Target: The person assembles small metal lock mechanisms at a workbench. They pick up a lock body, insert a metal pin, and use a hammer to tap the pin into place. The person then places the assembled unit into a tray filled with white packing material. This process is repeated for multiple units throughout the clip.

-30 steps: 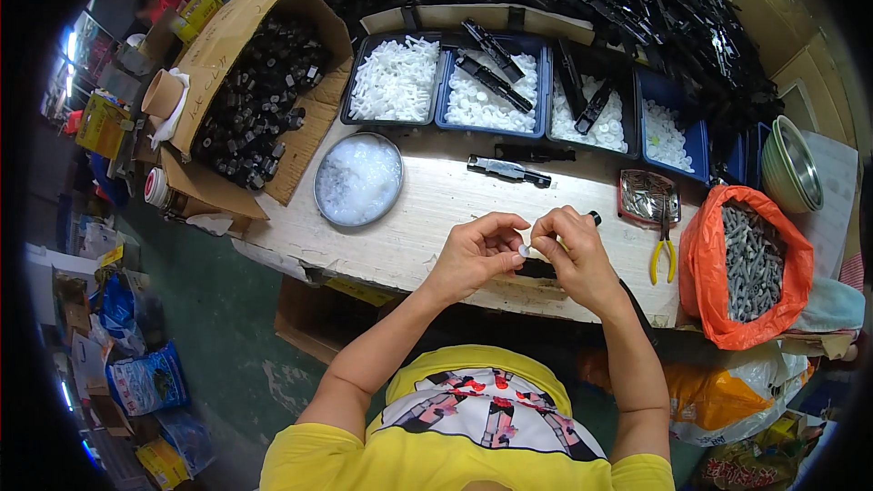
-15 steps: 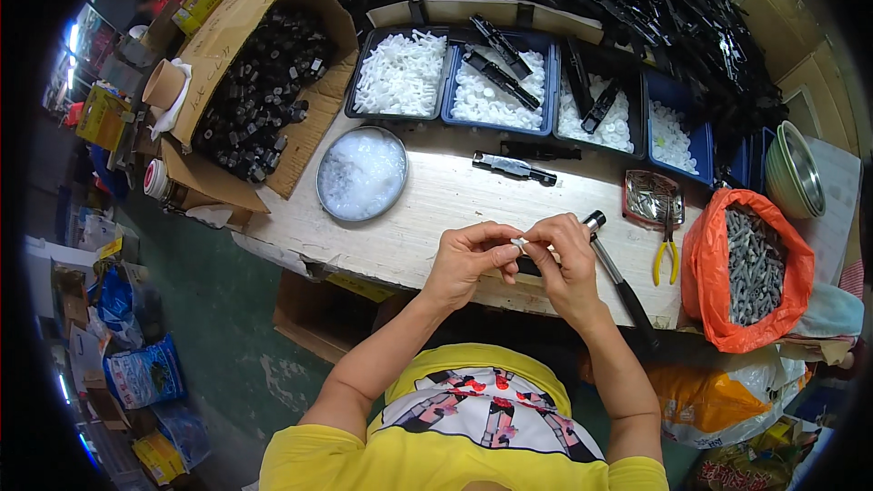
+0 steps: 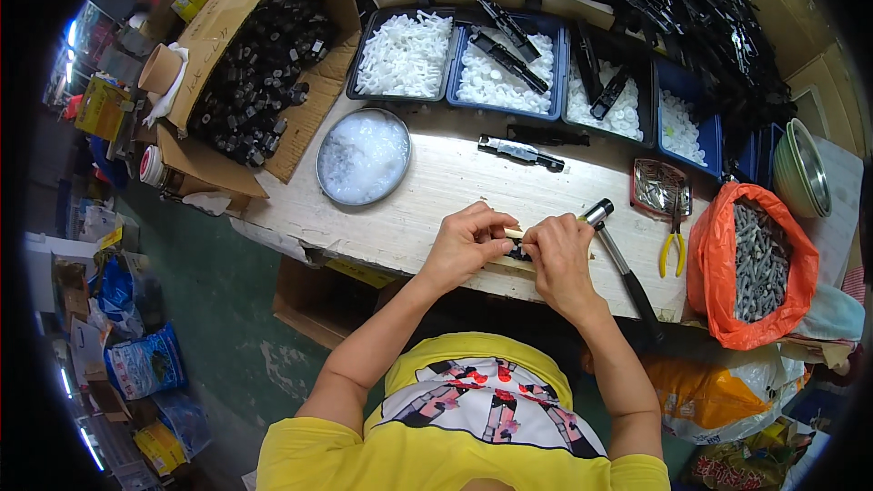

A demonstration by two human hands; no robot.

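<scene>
1. The left hand (image 3: 468, 241) and the right hand (image 3: 556, 255) met over the near edge of the wooden workbench (image 3: 427, 209). Together they pinched a small black part (image 3: 518, 250), which sat between the fingertips and just above that edge.
2. The fingers of both hands were curled narrow and pressed onto the part; most of it was hidden by them.
3. Compared with a second before, the hands had settled slightly lower and closer to the bench's near edge. A hammer (image 3: 618, 264) now lay on the bench just right of the right hand, its handle running off the near edge; a second before it was not in sight there.
4. This suggested that the small part was being fitted by finger pressure, with the hammer set aside.
5. Farther back on the bench stood a round metal dish of white pieces (image 3: 363, 156), and blue trays (image 3: 509, 64) stood along the far edge.
</scene>
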